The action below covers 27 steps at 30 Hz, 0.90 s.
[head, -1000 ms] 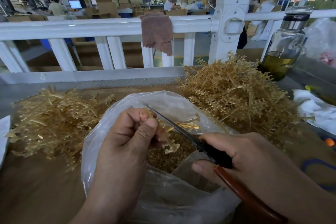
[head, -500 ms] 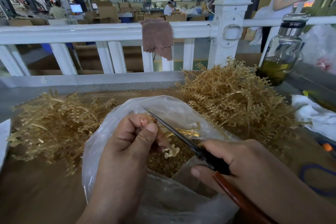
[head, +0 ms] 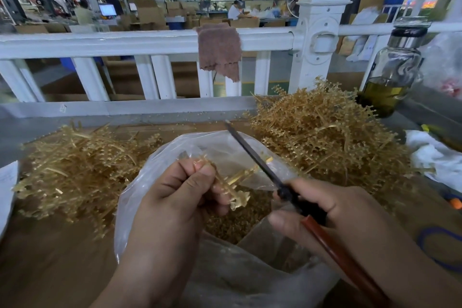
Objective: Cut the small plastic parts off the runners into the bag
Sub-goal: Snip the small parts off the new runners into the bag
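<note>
Amber plastic runner (head: pixel 238 200) is hanging over the open mouth of the bag (head: pixel 140 177). My left hand (head: pixel 175 197) is pinching its top end, fingers (head: pixel 202 172) clamped together on the stem. My right hand (head: pixel 332 207) is wrapping its fingers round the red handle of the scissors (head: pixel 252 155), with the blade lying across the runner's far branch. I can't tell if the blades are apart.

I'm reading this as mid-snip. I'm aiming to cut close to the stem, with the branch over the bag so pieces drop onto the cut parts (head: pixel 237 225) inside. The bag's floppy rim is sagging near the blade, so it's a snag risk.

Full pile (head: pixel 325 137) is sitting just behind on the counter (head: pixel 50 257), and a thinner, likely stripped pile (head: pixel 82 157) is lying left. Bottle (head: pixel 392 77) is standing far right. Brown cloth (head: pixel 220 52) is hanging on the white railing (head: pixel 100 42).
</note>
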### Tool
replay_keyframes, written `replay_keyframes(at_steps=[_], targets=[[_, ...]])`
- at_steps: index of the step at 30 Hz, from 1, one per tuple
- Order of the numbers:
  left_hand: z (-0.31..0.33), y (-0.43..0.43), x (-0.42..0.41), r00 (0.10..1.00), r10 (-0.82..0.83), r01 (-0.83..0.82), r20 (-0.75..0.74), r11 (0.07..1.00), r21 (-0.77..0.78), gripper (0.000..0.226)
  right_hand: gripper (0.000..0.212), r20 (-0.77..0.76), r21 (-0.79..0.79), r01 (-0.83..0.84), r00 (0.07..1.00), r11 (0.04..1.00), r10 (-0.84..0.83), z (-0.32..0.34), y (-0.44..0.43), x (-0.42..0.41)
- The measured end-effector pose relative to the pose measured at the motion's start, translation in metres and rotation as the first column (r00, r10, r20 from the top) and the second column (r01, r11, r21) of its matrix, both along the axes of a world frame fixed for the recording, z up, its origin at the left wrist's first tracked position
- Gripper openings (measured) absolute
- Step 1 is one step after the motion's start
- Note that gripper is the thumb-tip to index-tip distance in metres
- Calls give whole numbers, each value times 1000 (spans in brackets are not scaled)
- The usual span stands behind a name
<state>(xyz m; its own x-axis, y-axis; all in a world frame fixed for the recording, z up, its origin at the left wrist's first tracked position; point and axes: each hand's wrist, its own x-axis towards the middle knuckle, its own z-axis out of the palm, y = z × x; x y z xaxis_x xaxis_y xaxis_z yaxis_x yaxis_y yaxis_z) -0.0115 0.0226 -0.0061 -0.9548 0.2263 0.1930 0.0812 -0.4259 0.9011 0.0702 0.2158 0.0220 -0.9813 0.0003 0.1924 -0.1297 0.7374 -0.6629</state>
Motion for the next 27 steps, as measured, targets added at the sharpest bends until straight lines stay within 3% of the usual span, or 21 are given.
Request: replay_keyframes(at_steps=[6, 11, 15, 18, 20, 23, 27], targets=[[7, -2, 0, 995, -17, 8, 100, 996, 91, 17, 56, 29, -221, -27, 999, 975, 34, 3, -1, 1], [10, -6, -3, 991, 51, -70, 124, 986, 154, 11, 59, 96, -333, -123, 982, 935, 164, 7, 0, 2], [14, -11, -3, 990, 13, -38, 143, 984, 175, 11, 61, 12, -504, -109, 991, 857, 132, 4, 0, -1], [17, -16, 0, 975, -200, 181, 101, 968, 176, 13, 54, -89, -705, -119, 993, 699, 79, -3, 0, -7], [21, -21, 4, 920, -373, 362, 118, 927, 101, 23, 52, -119, -748, -132, 991, 651, 63, -5, 0, -8], [18, -22, 5, 829, -513, 542, 220, 834, -97, 23, 52, -130, -678, -141, 989, 722, 70, -7, 2, -7], [20, -18, 6, 769, -550, 629, 326, 743, -228, 31, 54, -188, -605, -226, 972, 763, 139, -15, -4, -7]])
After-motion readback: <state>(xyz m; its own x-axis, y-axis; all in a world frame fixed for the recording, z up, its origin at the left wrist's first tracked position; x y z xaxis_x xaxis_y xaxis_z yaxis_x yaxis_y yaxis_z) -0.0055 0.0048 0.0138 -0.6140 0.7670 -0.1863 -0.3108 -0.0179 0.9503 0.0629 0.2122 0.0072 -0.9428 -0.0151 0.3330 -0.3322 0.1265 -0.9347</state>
